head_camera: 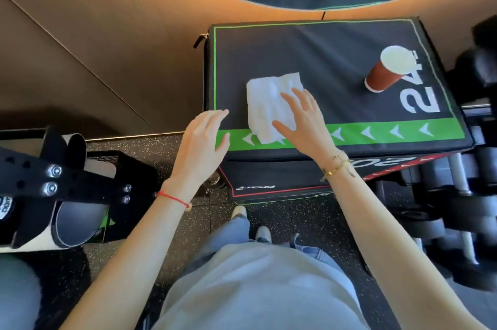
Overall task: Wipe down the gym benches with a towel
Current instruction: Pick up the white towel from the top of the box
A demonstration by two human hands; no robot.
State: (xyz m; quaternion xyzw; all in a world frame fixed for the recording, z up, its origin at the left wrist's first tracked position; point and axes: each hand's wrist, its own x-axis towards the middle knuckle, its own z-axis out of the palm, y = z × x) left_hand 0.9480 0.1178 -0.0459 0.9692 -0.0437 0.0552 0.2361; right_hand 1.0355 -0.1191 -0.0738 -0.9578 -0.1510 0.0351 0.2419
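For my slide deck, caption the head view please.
Right hand presses a white towel on the black box top; left hand open beside it.

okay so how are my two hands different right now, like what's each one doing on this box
The right hand lies on the white towel, fingers spread; the left hand touches no towel and sits at the near left edge of the black box. The right wrist wears a gold bracelet; the left wrist wears a red string. Both hands are open with straight fingers.

red paper cup (387, 71) upright | dumbbells (457, 195) on rack, right | rolled mats (78, 224) left
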